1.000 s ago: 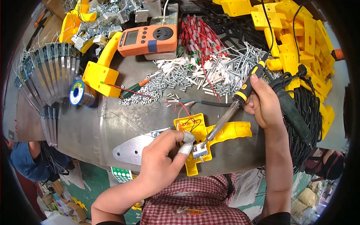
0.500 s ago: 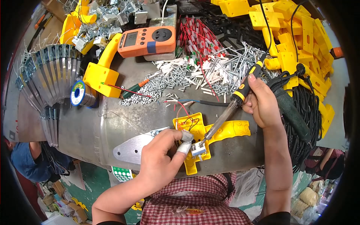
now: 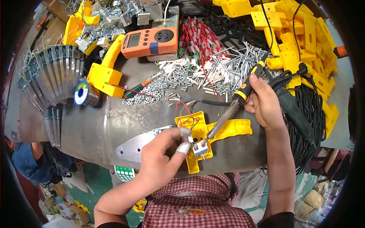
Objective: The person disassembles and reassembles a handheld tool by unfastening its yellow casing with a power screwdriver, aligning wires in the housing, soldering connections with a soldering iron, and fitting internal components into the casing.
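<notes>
My right hand (image 3: 264,100) is wrapped around a soldering iron (image 3: 243,89) with a black and yellow handle. Its tip meets a terminal of a small white and metal switch-like part (image 3: 200,148). That part lies in a yellow plastic handle shell (image 3: 232,129), open side up, with red and black wires inside. My left hand (image 3: 161,154) is beside the part, thumb and forefinger in white finger covers and a gap between their tips. A wire end and a white piece show near those fingertips. Partly under my left hand lies a flat metal plate (image 3: 131,149).
Behind the shell are a solder spool (image 3: 86,94), an orange multimeter (image 3: 152,41), and heaps of screws (image 3: 178,72) and white sleeves. Yellow shells (image 3: 304,34) and black cables (image 3: 306,117) pile up at right. Metal blades (image 3: 57,72) fan out at left. Another person's arm (image 3: 36,150) shows at far left.
My left thumb and forefinger have spread apart and drawn back slightly from the white part. The soldering iron tip stays at the terminal. The whole view has shifted a little.
</notes>
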`<state>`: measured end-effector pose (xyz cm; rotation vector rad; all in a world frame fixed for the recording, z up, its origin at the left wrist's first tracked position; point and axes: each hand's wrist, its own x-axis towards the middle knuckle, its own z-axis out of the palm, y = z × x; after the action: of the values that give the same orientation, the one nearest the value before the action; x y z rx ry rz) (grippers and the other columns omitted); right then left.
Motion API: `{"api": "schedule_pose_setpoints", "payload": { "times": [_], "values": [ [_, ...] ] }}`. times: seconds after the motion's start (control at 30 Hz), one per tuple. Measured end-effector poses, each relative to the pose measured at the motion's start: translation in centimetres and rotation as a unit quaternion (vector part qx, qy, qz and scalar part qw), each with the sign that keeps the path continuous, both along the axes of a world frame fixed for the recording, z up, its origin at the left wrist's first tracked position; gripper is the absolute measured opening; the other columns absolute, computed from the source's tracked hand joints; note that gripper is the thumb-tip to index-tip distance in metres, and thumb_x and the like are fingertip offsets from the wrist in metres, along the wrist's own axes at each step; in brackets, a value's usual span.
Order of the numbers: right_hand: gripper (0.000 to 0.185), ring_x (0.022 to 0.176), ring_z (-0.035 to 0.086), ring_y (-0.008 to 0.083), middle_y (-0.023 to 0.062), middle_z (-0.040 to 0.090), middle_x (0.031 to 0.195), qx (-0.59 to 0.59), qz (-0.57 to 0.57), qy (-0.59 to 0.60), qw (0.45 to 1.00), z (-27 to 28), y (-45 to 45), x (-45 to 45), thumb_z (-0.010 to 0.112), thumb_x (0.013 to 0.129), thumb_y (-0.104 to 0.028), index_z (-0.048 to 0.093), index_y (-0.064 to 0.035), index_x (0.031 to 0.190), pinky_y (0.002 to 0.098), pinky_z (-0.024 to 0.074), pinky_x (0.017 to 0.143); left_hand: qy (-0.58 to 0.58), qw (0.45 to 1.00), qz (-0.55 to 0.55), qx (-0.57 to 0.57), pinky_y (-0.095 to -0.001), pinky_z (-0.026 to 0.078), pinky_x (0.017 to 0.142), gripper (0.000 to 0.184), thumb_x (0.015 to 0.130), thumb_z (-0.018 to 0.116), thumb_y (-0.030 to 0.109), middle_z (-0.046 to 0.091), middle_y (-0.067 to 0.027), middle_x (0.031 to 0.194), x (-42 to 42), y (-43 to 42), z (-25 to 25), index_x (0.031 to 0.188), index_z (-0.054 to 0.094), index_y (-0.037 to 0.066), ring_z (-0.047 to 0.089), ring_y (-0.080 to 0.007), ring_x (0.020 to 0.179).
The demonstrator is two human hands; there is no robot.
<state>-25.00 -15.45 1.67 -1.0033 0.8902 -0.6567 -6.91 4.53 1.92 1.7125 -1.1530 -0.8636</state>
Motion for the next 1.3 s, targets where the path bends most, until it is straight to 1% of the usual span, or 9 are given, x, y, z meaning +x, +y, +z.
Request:
{"api": "schedule_pose_setpoints", "payload": {
  "times": [0.1,0.17,0.2,0.23,0.3,0.33,0.47,0.63,1.3],
  "values": [
    [0.025,0.057,0.037,0.0051,0.0005,0.050,0.071,-0.004,0.003,0.002,1.000,0.0,0.0,0.0,0.050,0.096,-0.033,0.049,-0.0086,0.091,0.0186,0.0291,0.046,0.035,0.999,0.039,-0.006,-0.0253,0.044,0.054,0.028,0.077,0.066,0.000,0.059,-0.0048,0.081,0.6,1.3,0.2,0.104,0.059,0.005,0.053,-0.0122,0.058],
    [0.026,0.056,0.037,0.0051,0.0006,0.050,0.071,-0.004,0.001,0.003,1.000,-0.1,-0.1,-0.1,0.051,0.096,-0.034,0.049,-0.0084,0.090,0.0186,0.0292,0.046,-0.127,0.989,-0.042,-0.056,-0.0194,0.045,0.059,0.028,0.081,0.062,-0.005,0.064,-0.0057,0.093,1.9,2.5,0.3,0.107,0.054,0.000,0.056,-0.0042,0.070],
    [0.027,0.056,0.038,0.0051,0.0007,0.050,0.071,-0.008,0.000,0.005,1.000,-0.2,-0.1,-0.1,0.051,0.095,-0.034,0.049,-0.0083,0.089,0.0186,0.0294,0.045,-0.169,0.984,-0.053,-0.033,-0.0237,0.047,0.061,0.029,0.076,0.066,-0.006,0.064,-0.0074,0.092,2.2,2.8,0.3,0.103,0.056,0.001,0.059,-0.0098,0.072],
    [0.027,0.056,0.038,0.0051,0.0007,0.050,0.071,-0.006,0.000,0.004,1.000,-0.1,-0.1,-0.1,0.051,0.095,-0.034,0.049,-0.0083,0.089,0.0186,0.0294,0.045,-0.170,0.983,-0.054,-0.032,-0.0237,0.047,0.061,0.029,0.076,0.066,-0.006,0.064,-0.0074,0.092,2.6,2.8,0.0,0.103,0.056,0.001,0.059,-0.0098,0.072],
    [0.028,0.056,0.038,0.0051,0.0010,0.050,0.070,-0.008,-0.010,0.010,1.000,0.1,0.1,0.1,0.052,0.095,-0.035,0.049,-0.0077,0.088,0.0188,0.0298,0.045,-0.293,0.943,-0.100,-0.120,-0.0293,0.047,0.064,0.028,0.070,0.069,-0.005,0.062,-0.0089,0.088,3.2,2.5,-1.1,0.095,0.060,0.003,0.059,-0.0184,0.074],
    [0.028,0.056,0.038,0.0051,0.0010,0.050,0.070,-0.006,-0.012,0.009,1.000,0.1,0.1,0.1,0.052,0.095,-0.035,0.049,-0.0077,0.088,0.0188,0.0298,0.045,-0.286,0.943,-0.108,-0.128,-0.0329,0.048,0.066,0.024,0.067,0.071,-0.004,0.060,-0.0095,0.086,3.3,2.5,-1.3,0.089,0.063,0.004,0.059,-0.0259,0.075],
    [0.031,0.055,0.039,0.0053,0.0025,0.050,0.069,-0.015,-0.016,0.011,1.000,-0.2,-0.1,0.0,0.053,0.095,-0.036,0.049,-0.0064,0.086,0.0193,0.0300,0.044,-0.249,0.950,-0.090,-0.168,-0.0331,0.045,0.060,0.030,0.062,0.070,-0.003,0.059,-0.0068,0.083,2.8,1.4,-0.2,0.090,0.063,0.005,0.055,-0.0246,0.070],
    [0.031,0.054,0.039,0.0052,0.0031,0.051,0.068,-0.016,-0.013,0.011,1.000,-0.3,-0.1,-0.1,0.053,0.095,-0.035,0.049,-0.0055,0.085,0.0192,0.0301,0.044,-0.327,0.922,-0.105,-0.177,-0.0314,0.040,0.058,0.031,0.059,0.069,-0.004,0.057,-0.0036,0.079,1.8,0.1,1.4,0.088,0.067,0.009,0.051,-0.0211,0.066],
    [0.026,0.056,0.038,0.0038,-0.0001,0.051,0.071,-0.022,0.003,-0.027,0.999,-0.2,0.1,-0.2,0.051,0.096,-0.032,0.050,-0.0066,0.089,0.0182,0.0292,0.044,-0.387,0.892,-0.120,-0.201,-0.0303,0.043,0.054,0.032,0.058,0.068,-0.001,0.057,-0.0064,0.081,0.9,-0.7,1.4,0.089,0.067,0.005,0.052,-0.0213,0.066]
  ]
}}
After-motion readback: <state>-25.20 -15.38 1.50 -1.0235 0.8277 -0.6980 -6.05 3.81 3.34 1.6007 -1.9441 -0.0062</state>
